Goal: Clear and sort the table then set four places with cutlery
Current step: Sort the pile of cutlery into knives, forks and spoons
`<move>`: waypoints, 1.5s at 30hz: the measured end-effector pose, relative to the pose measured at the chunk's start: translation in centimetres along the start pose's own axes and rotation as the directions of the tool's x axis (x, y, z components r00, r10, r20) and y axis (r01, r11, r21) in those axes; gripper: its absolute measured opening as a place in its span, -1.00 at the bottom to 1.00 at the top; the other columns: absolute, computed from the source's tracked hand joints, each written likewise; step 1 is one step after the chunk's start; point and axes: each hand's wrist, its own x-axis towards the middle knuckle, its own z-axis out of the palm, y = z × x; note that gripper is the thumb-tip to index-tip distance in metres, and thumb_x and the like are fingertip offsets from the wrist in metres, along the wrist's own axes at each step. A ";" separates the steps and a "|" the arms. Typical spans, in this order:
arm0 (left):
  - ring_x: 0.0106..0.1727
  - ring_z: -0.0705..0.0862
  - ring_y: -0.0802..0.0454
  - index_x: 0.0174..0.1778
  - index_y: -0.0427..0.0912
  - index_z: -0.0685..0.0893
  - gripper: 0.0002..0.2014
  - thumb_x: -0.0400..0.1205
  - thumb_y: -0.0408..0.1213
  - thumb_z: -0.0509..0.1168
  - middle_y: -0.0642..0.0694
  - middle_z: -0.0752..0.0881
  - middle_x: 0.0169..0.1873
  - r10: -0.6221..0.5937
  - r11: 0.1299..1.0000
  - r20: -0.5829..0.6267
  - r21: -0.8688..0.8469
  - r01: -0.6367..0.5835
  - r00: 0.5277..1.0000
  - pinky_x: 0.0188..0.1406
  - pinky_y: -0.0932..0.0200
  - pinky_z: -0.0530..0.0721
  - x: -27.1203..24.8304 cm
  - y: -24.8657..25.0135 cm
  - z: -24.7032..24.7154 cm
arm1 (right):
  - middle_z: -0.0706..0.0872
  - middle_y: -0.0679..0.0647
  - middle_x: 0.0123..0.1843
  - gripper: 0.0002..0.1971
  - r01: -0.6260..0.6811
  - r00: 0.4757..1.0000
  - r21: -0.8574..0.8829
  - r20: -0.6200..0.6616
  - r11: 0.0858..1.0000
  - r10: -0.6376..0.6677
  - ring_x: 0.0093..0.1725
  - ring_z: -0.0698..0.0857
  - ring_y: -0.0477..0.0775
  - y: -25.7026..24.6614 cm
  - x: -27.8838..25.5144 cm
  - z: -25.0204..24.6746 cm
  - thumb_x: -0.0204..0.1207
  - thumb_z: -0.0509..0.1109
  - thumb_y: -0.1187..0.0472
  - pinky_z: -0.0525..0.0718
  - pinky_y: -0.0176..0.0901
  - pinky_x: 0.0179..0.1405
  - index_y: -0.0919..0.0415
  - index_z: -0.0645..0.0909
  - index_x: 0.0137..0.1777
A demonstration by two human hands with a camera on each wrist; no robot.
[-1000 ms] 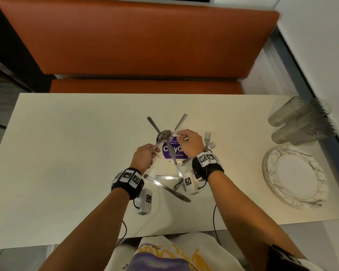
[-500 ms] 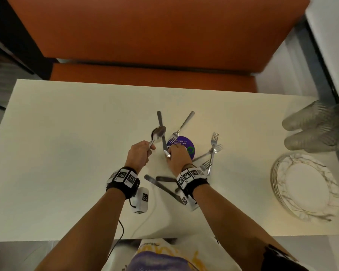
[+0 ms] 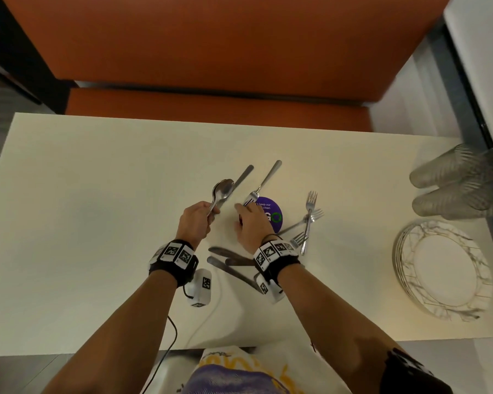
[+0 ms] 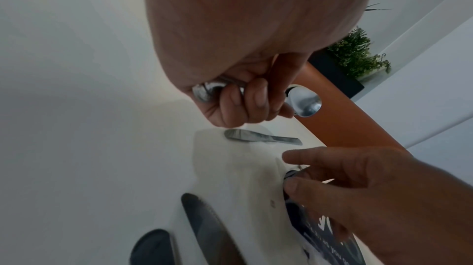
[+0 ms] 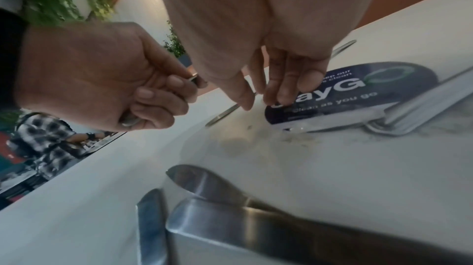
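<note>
My left hand [image 3: 208,214] grips the handles of a few spoons [image 3: 222,190], bowls pointing away; the left wrist view shows the fingers curled round them [image 4: 243,99]. A knife [image 3: 241,177] lies on the table just beyond that hand. My right hand [image 3: 244,211] holds nothing. Its straight fingers [image 5: 281,91] point down at the near edge of a purple round sticker [image 3: 273,216], beside the tines of a fork [image 3: 265,180]. Three more forks [image 3: 309,217] lie crossed to the right. Several knives [image 3: 228,261] lie under my right wrist.
A stack of marbled plates [image 3: 444,268] sits at the right edge of the cream table [image 3: 97,223], with clear ribbed cups [image 3: 461,189] lying behind it. An orange bench [image 3: 211,52] runs along the far side. A cable [image 3: 168,336] hangs over the near edge.
The knife my right hand was holding now lies tilted on the table beyond my left hand. My right hand has let go and moved right, to the sticker's edge.
</note>
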 end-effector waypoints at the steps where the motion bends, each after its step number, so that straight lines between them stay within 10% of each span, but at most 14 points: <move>1: -0.56 0.35 0.08 -0.16 -0.21 0.78 -0.70 0.65 -0.36 0.12 0.00 0.54 -0.51 0.003 1.000 0.004 -0.005 -0.003 1.000 -0.57 0.22 0.27 0.0 0.1 0.0 | 0.55 0.23 0.37 -0.51 0.011 0.999 -0.046 0.041 0.999 -0.009 0.37 0.50 0.29 -0.1 0.4 0.1 0.60 0.31 0.22 0.52 0.16 0.41 0.22 0.44 0.53; 7: -0.57 0.34 0.10 -0.14 -0.21 0.79 -0.70 0.65 -0.35 0.12 0.00 0.55 -0.50 0.007 1.000 -0.010 -0.017 -0.007 1.000 -0.58 0.23 0.28 0.3 0.3 -0.1 | 0.47 0.20 0.39 -0.32 0.113 0.981 -0.138 0.175 0.984 -0.088 0.35 0.48 0.25 -2.0 1.5 0.9 0.57 0.36 0.21 0.58 0.11 0.34 0.08 0.20 0.67; 16: -0.56 0.30 0.12 -0.10 -0.25 0.77 -0.70 0.66 -0.38 0.10 0.01 0.48 -0.51 -0.012 0.999 -0.021 -0.037 0.011 1.000 -0.59 0.26 0.24 0.3 0.4 -0.1 | 0.45 0.18 0.50 -0.43 -0.130 0.953 -0.022 -0.280 0.991 0.118 0.45 0.42 0.23 3.9 3.3 -3.2 0.44 0.35 0.42 0.57 0.14 0.38 0.14 0.53 0.48; 26: -0.55 0.29 0.09 -0.09 -0.27 0.77 -0.72 0.65 -0.36 0.12 -0.01 0.47 -0.50 -0.007 0.998 -0.041 -0.061 0.005 0.999 -0.59 0.25 0.24 0.1 0.3 -0.3 | 0.46 0.17 0.45 -0.43 0.033 0.998 -0.277 -0.042 0.960 -0.047 0.38 0.41 0.28 1.3 4.8 -2.1 0.60 0.34 0.15 0.55 0.18 0.33 0.24 0.38 0.60; 35: -0.54 0.32 0.06 -0.17 -0.23 0.77 -0.71 0.60 -0.37 0.12 -0.02 0.51 -0.52 0.009 0.998 -0.062 -0.060 -0.013 0.998 -0.52 0.21 0.25 0.0 -0.3 -1.0 | 0.40 0.25 0.45 -0.44 0.205 0.978 -0.056 0.048 0.977 -0.203 0.38 0.38 0.23 -3.1 2.1 0.6 0.56 0.38 0.27 0.54 0.01 0.41 0.27 0.39 0.57; 45: -0.53 0.38 0.15 -0.10 -0.27 0.78 -0.71 0.76 -0.27 0.18 -0.02 0.52 -0.49 0.033 0.999 0.009 -0.009 -0.033 0.999 -0.55 0.27 0.36 -0.1 0.2 2.1 | 0.63 0.03 0.12 -0.87 -0.203 0.942 -0.080 -0.288 0.976 0.172 0.18 0.51 0.12 9.2 -3.0 -2.9 0.59 0.41 0.11 0.55 0.04 0.29 0.05 0.71 0.09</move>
